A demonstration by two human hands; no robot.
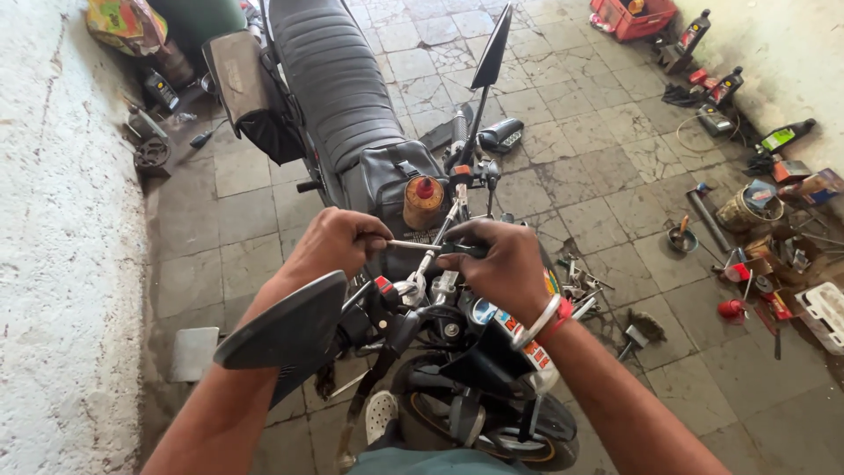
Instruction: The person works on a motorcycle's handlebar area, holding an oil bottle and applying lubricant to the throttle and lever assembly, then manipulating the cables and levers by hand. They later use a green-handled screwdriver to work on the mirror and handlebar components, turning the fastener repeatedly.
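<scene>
A black ribbed seat (338, 79) is showing on the motorcycle, with a red cap (425, 186) topping a tan tank mouth. Grey cracked floor tiles (580, 149) are meeting a rough white wall (61, 264), and a red crate (635, 18) is sitting by black bottles (691, 33). A silver bangle and red thread (545, 318) are circling the right wrist.
</scene>
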